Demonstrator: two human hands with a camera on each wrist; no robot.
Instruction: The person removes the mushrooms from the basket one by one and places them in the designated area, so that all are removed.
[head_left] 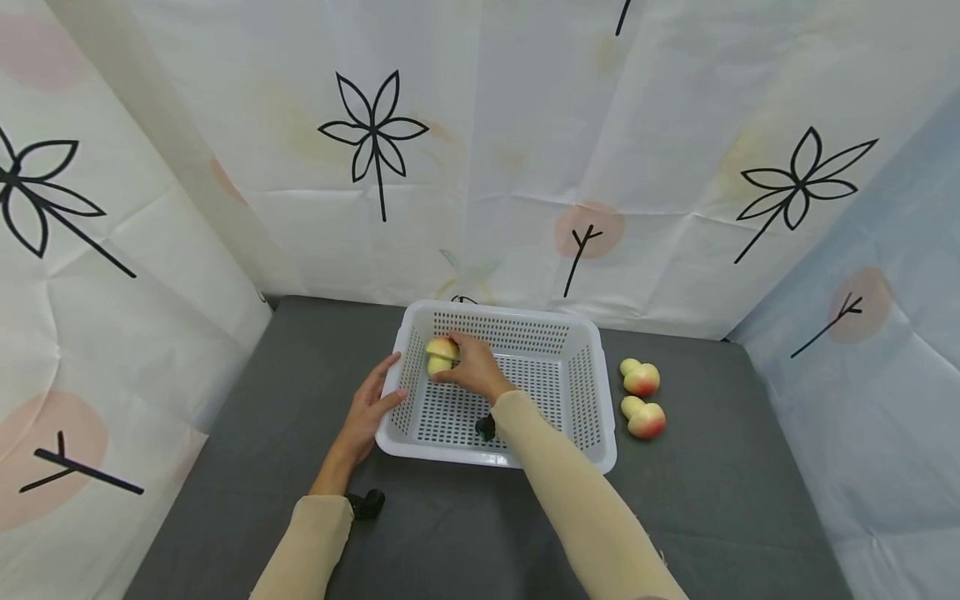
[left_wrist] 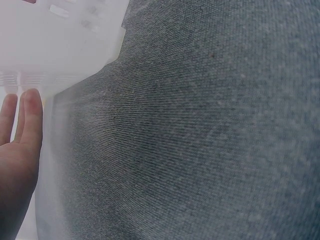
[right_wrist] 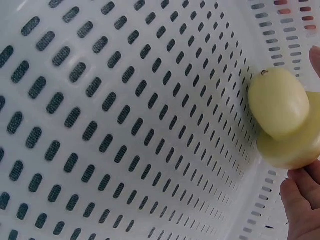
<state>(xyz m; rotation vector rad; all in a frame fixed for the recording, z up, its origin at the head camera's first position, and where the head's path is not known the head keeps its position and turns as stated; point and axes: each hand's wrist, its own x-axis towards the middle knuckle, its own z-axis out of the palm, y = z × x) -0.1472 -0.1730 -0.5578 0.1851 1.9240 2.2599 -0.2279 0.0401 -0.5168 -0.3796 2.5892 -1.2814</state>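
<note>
A white plastic basket (head_left: 491,460) with slotted walls and floor stands on the dark tabletop. My left hand (head_left: 367,408) holds its left side, thumb over the rim and fingers along the outside; in the left wrist view the fingertips reach the basket's pale outer wall (left_wrist: 60,45). Inside the basket, near the left end, my right hand (head_left: 476,367) grips a mushroom-shaped piece (head_left: 440,364) with a yellow-and-red cap and a pale stem. The right wrist view shows its rounded yellow stem (right_wrist: 278,102) toward the camera, with fingers at the cap's edge.
Two similar mushroom-shaped pieces, one farther back (head_left: 641,378) and one nearer (head_left: 645,418), lie on the dark cloth (head_left: 705,483) to the right of the basket. A white curtain (head_left: 480,142) printed with flowers hangs behind and along both sides.
</note>
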